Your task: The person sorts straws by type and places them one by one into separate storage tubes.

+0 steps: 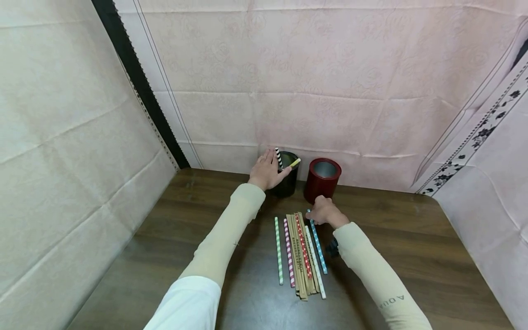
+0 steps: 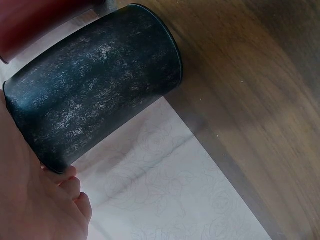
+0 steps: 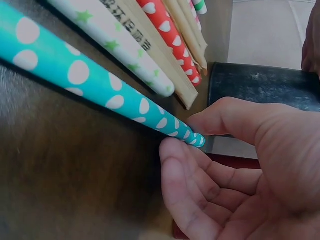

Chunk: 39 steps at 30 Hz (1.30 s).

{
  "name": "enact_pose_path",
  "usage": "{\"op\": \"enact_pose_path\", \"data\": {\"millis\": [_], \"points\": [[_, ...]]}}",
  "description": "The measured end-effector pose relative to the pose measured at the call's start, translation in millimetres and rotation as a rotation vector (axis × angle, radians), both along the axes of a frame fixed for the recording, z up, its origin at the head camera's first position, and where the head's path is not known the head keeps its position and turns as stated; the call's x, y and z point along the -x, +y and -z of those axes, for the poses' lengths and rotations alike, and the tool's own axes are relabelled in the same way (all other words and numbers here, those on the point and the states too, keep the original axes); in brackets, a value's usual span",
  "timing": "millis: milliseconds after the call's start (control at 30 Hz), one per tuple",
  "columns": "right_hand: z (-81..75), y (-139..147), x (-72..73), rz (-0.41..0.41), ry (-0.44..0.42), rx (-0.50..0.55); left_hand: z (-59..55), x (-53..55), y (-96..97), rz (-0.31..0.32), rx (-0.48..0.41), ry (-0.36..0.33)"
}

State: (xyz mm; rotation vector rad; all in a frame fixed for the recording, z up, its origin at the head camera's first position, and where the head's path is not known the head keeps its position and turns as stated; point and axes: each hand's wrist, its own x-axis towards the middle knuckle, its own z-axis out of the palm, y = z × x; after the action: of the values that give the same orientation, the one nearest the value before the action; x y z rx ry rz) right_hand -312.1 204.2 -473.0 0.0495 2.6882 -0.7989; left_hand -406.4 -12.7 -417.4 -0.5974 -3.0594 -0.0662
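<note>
My right hand (image 1: 327, 211) pinches the far end of a blue straw with white dots (image 3: 112, 90) between thumb and fingers; the straw lies low along the tabletop. My left hand (image 1: 267, 172) rests at the rim of a black cup (image 1: 285, 183), fingers extended and thumb apart at the near side. In that cup stand a black-and-white striped straw (image 1: 278, 158) and a yellow straw (image 1: 295, 162). Just beyond the right hand is a dark red cup (image 1: 321, 181), its visible inside grey. Left of the blue straw lies a white straw with green stars (image 3: 125, 52).
More straws lie side by side: green striped (image 1: 278, 251), pink striped (image 1: 289, 253), red with white hearts (image 1: 303, 247), and several in brown paper sleeves (image 1: 295, 256). Pale patterned cloth (image 1: 330, 68) hangs right behind the cups. A brown wooden table (image 1: 165, 256) carries everything.
</note>
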Motion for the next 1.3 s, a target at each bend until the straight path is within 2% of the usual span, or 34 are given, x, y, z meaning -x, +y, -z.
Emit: {"op": "enact_pose_path", "data": {"millis": [200,367,733,867,1067,1300], "points": [[-16.3,6,-2.2,-0.046,0.059,-0.03,0.9,2.6,0.1,0.002,-0.007,-0.008],[-36.3,9,-4.2,-0.07,0.096,-0.051,0.7,2.0,-0.3,0.008,-0.007,-0.008],[-92.1,11,-6.9,-0.146,0.23,-0.085,-0.6,-0.4,0.3,0.009,0.003,0.015],[-115.0,8,-8.1,-0.16,0.315,-0.085,-1.8,-2.4,0.1,0.003,0.0,0.006],[-146.4,4,-10.9,-0.145,0.49,-0.085,-1.0,-2.2,0.6,0.001,-0.008,-0.006],[-178.5,-3,-14.8,-0.07,0.603,-0.005,0.2,-0.9,0.9,-0.005,-0.004,-0.005]]}}
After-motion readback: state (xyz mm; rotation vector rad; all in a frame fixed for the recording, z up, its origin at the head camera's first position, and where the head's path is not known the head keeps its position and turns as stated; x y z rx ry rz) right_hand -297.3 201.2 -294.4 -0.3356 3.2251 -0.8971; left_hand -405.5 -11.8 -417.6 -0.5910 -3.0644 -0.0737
